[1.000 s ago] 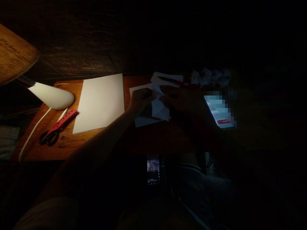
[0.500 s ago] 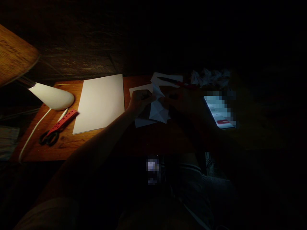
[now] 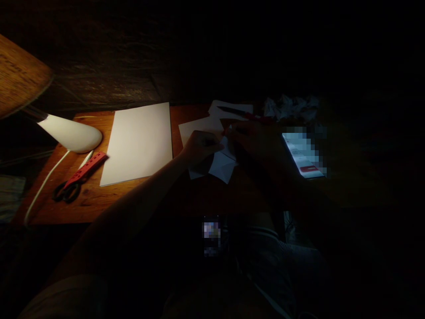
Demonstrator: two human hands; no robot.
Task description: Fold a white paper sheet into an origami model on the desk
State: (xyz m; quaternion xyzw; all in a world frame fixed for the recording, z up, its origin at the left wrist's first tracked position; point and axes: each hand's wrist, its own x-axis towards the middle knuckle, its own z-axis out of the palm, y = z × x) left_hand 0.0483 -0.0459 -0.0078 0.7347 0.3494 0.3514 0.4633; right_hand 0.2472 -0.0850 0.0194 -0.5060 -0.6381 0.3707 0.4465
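Both my hands are closed on a folded piece of white paper [image 3: 223, 167] over the middle of the table. My left hand [image 3: 199, 147] pinches its left side. At its upper right, my right hand [image 3: 246, 137] grips it, though deep shadow hides most of those fingers. The lower part of the folded paper fans out into pointed flaps. Beneath and behind it lies a flat white sheet [image 3: 191, 128]. A dark-bladed tool with a red handle [image 3: 260, 118] rests on white paper [image 3: 239, 107] just beyond my right hand.
A stack of white paper [image 3: 139, 144] lies left of my hands. Scissors with a red sheath [image 3: 86, 169] are beside the lamp [image 3: 71, 133] and its cord. Several folded white paper pieces [image 3: 292, 108] sit at the back right, behind a lit phone [image 3: 302, 155].
The folded paper has tilted and shifted right and down. My left hand has moved slightly right and lower with it, uncovering more of the flat sheet behind.
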